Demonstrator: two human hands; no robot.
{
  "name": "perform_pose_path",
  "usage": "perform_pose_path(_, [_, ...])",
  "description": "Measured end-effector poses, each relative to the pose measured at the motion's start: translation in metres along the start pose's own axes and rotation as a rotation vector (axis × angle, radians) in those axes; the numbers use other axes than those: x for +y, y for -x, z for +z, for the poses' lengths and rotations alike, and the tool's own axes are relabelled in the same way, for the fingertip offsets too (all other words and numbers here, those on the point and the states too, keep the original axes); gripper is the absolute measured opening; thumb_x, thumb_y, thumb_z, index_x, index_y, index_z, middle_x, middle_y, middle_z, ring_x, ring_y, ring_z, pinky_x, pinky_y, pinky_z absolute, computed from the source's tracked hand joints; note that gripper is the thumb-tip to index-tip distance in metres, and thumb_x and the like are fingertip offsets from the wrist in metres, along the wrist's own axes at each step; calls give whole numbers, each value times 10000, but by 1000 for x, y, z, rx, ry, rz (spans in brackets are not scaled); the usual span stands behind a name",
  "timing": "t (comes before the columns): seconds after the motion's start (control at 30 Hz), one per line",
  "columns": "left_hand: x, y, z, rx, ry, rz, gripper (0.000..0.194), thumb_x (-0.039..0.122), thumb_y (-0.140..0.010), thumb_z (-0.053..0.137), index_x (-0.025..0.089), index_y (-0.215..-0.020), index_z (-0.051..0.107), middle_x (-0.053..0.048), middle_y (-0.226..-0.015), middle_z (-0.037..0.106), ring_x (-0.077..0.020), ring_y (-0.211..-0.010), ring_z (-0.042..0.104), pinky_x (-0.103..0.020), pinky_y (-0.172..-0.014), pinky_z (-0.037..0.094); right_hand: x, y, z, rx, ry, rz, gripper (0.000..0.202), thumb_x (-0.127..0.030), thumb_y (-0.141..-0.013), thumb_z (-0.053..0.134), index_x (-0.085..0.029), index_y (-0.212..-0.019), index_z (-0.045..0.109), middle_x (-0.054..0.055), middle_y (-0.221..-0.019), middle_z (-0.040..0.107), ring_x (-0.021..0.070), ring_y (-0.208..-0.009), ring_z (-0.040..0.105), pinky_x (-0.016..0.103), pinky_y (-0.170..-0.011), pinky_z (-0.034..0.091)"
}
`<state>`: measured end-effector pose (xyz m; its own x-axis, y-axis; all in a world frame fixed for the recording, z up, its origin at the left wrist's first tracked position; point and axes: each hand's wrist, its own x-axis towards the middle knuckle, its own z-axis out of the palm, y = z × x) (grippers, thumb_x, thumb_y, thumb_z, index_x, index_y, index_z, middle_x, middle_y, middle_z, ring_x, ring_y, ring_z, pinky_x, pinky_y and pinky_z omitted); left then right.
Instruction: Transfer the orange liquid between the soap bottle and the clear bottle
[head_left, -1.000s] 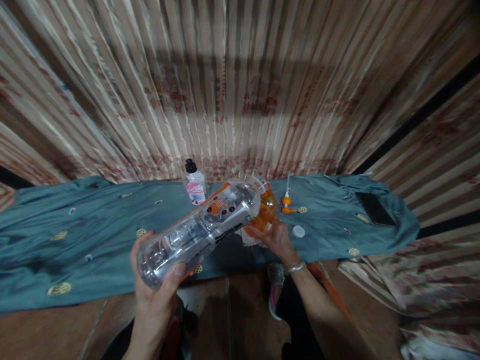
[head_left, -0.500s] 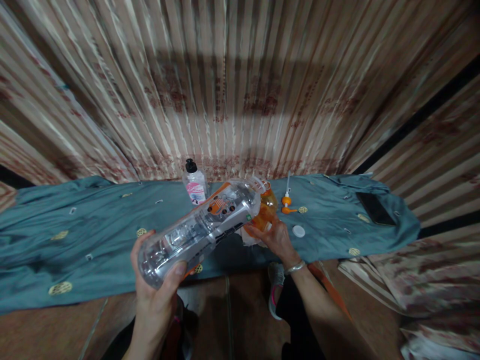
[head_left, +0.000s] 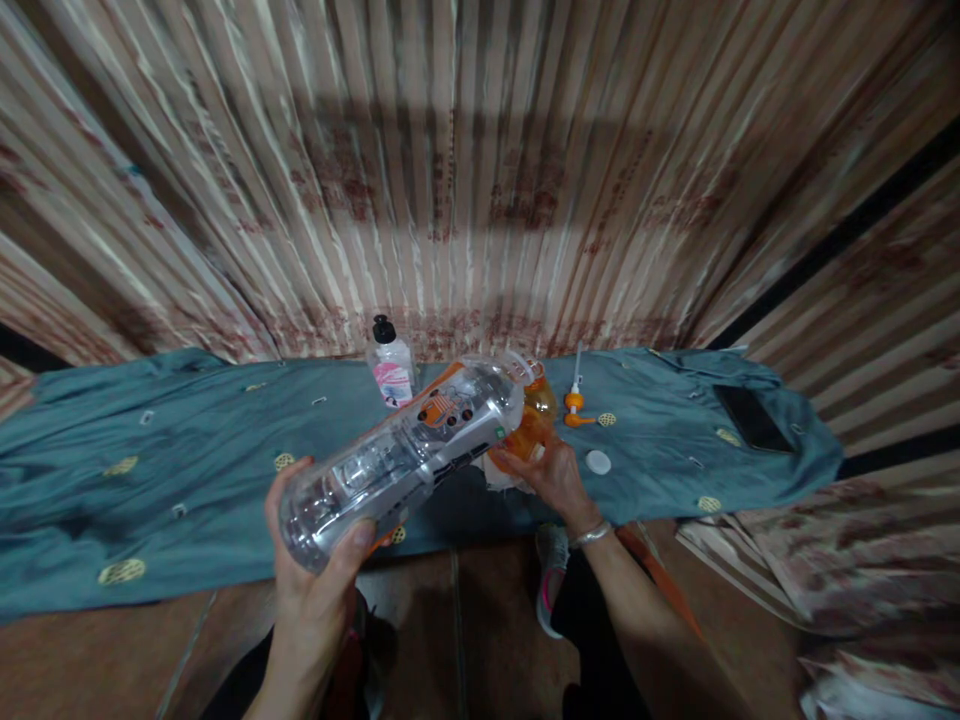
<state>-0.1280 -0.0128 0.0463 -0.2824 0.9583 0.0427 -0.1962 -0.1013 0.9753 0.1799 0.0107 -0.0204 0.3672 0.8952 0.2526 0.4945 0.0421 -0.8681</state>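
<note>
My left hand (head_left: pixel 319 570) is closed round the base of a large clear plastic bottle (head_left: pixel 405 460) with an orange and grey label. The bottle is tilted, its mouth up and to the right, at the top of an orange see-through bottle (head_left: pixel 536 415). My right hand (head_left: pixel 551 475) wraps round the orange bottle's lower part, which is partly hidden behind the fingers and the clear bottle. Whether liquid passes between the two cannot be made out. A white cloth or tissue (head_left: pixel 499 477) shows beneath the orange bottle.
A black-capped bottle with a pink label (head_left: pixel 391 375) stands behind on the teal cloth (head_left: pixel 217 440). To the right lie an orange pump head (head_left: pixel 574 402) with its tube, a white cap (head_left: pixel 598 462) and a dark phone-like slab (head_left: pixel 752 418). A patterned curtain (head_left: pixel 465 180) hangs behind.
Almost nothing differs. Both hands keep their hold, with the clear bottle's mouth still at the orange bottle's top; the whole view has shifted very slightly.
</note>
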Motion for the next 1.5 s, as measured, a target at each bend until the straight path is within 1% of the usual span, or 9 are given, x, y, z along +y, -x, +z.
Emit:
perform_pose_path(0.1, [2, 2, 1, 8, 71, -49, 987, 502, -556, 1176, 393, -1420, 713, -47, -1273, 797, -307, -1026, 782, -389, -642, 783, -1, 0, 0, 0, -21, -15, 629, -559, -897, 964, -229, -1414, 825, 163, -1334, 947, 438, -1273, 925, 608, -1144, 758])
perform_pose_path(0.27, [2, 0, -2, 3, 69, -70, 1001, 474, -523, 1186, 394, -1404, 717, -49, -1287, 792, -316, -1041, 787, -395, -645, 788, -1, 0, 0, 13, -21, -32, 611, -571, -904, 950, -234, -1397, 820, 174, -1313, 950, 445, -1238, 931, 696, -1119, 758])
perform_pose_path(0.63, [3, 0, 0, 17, 82, -90, 1018, 457, -498, 1194, 394, -1397, 719, -53, -1307, 765, -319, -1037, 786, -399, -620, 782, -4, 1, -1, 12, -14, -4, 590, -527, -885, 971, -257, -1392, 833, 130, -1271, 958, 418, -1223, 940, 575, -1102, 773])
perform_pose_path(0.77, [2, -1, -1, 5, 79, -84, 1020, 461, -494, 1195, 395, -1389, 712, -51, -1288, 755, -305, -998, 777, -394, -599, 776, -5, 0, -2, 5, -7, 12, 590, -500, -878, 974, -247, -1391, 830, 148, -1289, 949, 437, -1261, 929, 597, -1144, 757])
perform_pose_path(0.93, [4, 1, 0, 9, 84, -79, 1009, 474, -518, 1192, 405, -1401, 708, -53, -1305, 755, -310, -1051, 763, -396, -641, 790, -8, -1, -2, -6, 15, 28, 577, -476, -863, 987, -241, -1367, 833, 161, -1315, 943, 459, -1280, 921, 623, -1170, 746])
perform_pose_path(1.1, [2, -1, -2, -4, 75, -82, 1014, 468, -526, 1187, 412, -1414, 702, -52, -1317, 761, -316, -1071, 766, -383, -642, 783, -11, 0, -4, -13, -3, 20, 576, -512, -884, 959, -246, -1376, 821, 144, -1320, 946, 434, -1286, 921, 601, -1165, 748])
perform_pose_path(1.23, [-1, -2, -4, -2, 64, -77, 995, 480, -516, 1180, 416, -1392, 714, -41, -1282, 770, -314, -1035, 776, -386, -629, 775, -12, 0, -4, -3, 12, 52, 607, -519, -850, 966, -234, -1364, 815, 163, -1314, 951, 425, -1264, 927, 600, -1140, 759])
perform_pose_path(1.33, [0, -1, -2, 4, 48, -79, 1000, 491, -518, 1173, 414, -1401, 709, -44, -1300, 777, -321, -1044, 787, -388, -634, 774, -12, 1, -3, 11, 16, 54, 619, -525, -843, 964, -225, -1363, 813, 167, -1291, 956, 423, -1231, 936, 606, -1113, 769])
perform_pose_path(1.5, [3, 3, 4, 13, 46, -72, 1013, 504, -529, 1167, 403, -1418, 691, -49, -1313, 768, -312, -1040, 779, -364, -632, 765, -14, 1, -4, 0, -8, 38, 547, -509, -860, 961, -259, -1329, 834, 129, -1253, 966, 407, -1207, 943, 582, -1103, 775])
